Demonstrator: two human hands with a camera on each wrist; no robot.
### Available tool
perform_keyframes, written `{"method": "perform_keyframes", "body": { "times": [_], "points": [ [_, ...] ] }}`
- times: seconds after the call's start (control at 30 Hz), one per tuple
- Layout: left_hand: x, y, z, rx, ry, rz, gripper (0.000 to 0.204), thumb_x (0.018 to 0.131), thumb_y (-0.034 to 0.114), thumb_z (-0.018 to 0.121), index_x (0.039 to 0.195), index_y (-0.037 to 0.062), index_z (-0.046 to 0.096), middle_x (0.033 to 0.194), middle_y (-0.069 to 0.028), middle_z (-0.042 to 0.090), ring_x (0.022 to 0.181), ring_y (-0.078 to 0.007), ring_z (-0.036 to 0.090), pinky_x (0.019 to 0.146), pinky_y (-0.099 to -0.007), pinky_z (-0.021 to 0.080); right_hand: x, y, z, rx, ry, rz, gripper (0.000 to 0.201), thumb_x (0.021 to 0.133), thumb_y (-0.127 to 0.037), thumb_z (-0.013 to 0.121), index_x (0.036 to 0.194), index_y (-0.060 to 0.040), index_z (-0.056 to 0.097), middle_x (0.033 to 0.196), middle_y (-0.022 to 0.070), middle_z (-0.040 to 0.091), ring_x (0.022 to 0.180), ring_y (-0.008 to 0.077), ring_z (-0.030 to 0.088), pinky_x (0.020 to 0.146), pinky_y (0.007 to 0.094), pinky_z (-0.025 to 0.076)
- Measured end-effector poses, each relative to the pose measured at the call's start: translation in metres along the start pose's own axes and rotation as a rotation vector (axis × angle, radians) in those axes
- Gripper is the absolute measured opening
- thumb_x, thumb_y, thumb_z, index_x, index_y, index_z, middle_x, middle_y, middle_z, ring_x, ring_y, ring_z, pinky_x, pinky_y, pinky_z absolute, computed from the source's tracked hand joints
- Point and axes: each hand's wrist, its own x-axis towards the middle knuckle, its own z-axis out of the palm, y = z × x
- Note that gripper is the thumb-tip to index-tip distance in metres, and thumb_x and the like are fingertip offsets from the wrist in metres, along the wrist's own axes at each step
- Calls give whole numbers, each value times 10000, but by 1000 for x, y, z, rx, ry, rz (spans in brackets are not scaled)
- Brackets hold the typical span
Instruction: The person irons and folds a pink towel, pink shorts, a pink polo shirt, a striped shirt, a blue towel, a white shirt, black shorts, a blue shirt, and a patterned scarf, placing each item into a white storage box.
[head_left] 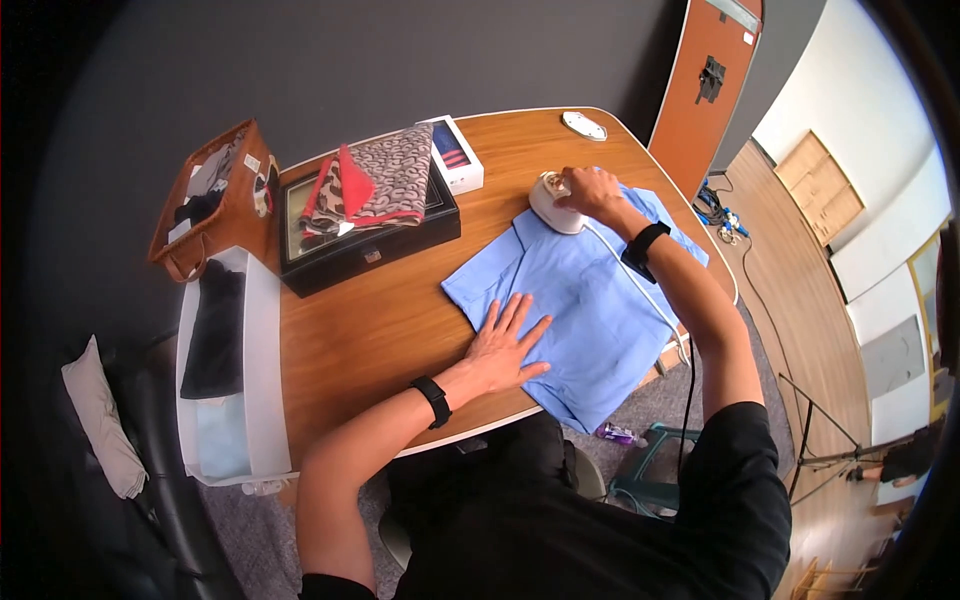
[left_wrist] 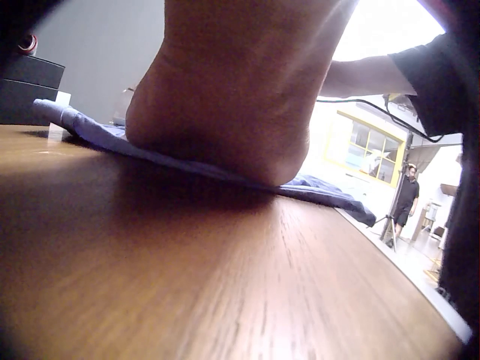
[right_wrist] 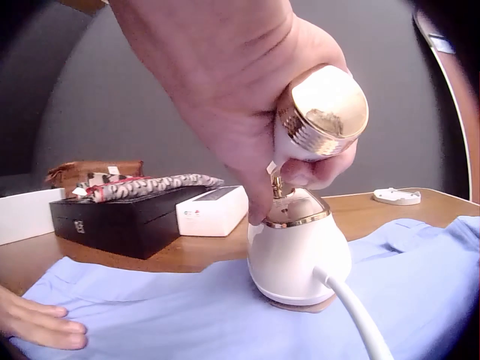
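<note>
A light blue shirt (head_left: 595, 325) lies spread over the wooden table, with part of it hanging past the front edge. On its far side my right hand (head_left: 594, 192) grips the handle of a small white and gold iron (right_wrist: 296, 259). The iron's base rests on the cloth, and its white cord runs back across the shirt. My left hand (head_left: 500, 350) lies with fingers spread, pressing on the shirt's left part. Seen from the left wrist, the heel of this hand sits at the cloth's edge near the bare wood; its fingers are hidden there.
Left of the shirt stands a black box (head_left: 390, 245) with a patterned scarf (head_left: 385, 180) on top and a white box (head_left: 458, 158) beside it. A brown basket (head_left: 222, 200) and a white bin (head_left: 262, 370) line the left end. A white iron stand (head_left: 584, 125) lies at the back.
</note>
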Motion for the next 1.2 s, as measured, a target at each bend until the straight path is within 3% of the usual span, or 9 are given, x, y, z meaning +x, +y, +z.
{"method": "perform_keyframes", "body": {
  "times": [0.33, 0.6, 0.83, 0.87, 1.0, 1.2],
  "points": [
    [-1, 0, 1, 4, 48, 7, 837, 1006, 661, 465, 1648, 151, 295, 1689, -322, 107, 1582, -476, 67, 1259, -619, 90, 26, 98, 10, -126, -9, 297, 534, 784, -439, 855, 1203, -134, 724, 1134, 140, 765, 1078, 329, 737, 897, 451, 596],
    [-1, -1, 2, -18, 60, 12, 840, 1000, 653, 492, 1643, 145, 309, 1683, -328, 120, 1581, -476, 71, 1257, -618, 92, 46, 109, 27, -76, 123, 348, 497, 813, -415, 849, 1194, -125, 714, 1097, 181, 762, 1040, 357, 743, 852, 469, 602],
    [-2, -2, 5, -53, 83, 9, 899, 994, 645, 508, 1630, 48, 291, 1691, -306, 126, 1585, -457, 78, 1262, -612, 99, -17, 56, -11, 25, 134, 67, 499, 844, -419, 807, 1258, -167, 688, 1060, 178, 759, 1006, 382, 729, 856, 489, 583],
    [-4, -3, 7, -62, 151, 22, 951, 972, 644, 541, 1583, -53, 327, 1676, -295, 209, 1574, -435, 159, 1260, -609, 137, -30, 42, -18, 32, 91, 21, 525, 840, -421, 807, 1292, -186, 678, 1059, 177, 758, 1003, 379, 728, 859, 490, 579],
    [-20, -1, 1, -5, 147, 15, 935, 975, 602, 566, 1509, -145, 387, 1634, -302, 311, 1547, -424, 258, 1255, -597, 176, -80, -4, -30, 38, -43, -150, 577, 835, -434, 805, 1349, -216, 660, 1052, 176, 756, 1019, 380, 722, 861, 489, 572],
    [-54, -9, -10, 52, 57, -104, 962, 996, 603, 538, 1526, -169, 319, 1647, -328, 243, 1568, -427, 187, 1267, -577, 150, -136, -56, -23, 113, -239, -305, 569, 840, -460, 801, 1334, -213, 660, 1010, 189, 748, 984, 406, 722, 842, 495, 569]
  ]
}}
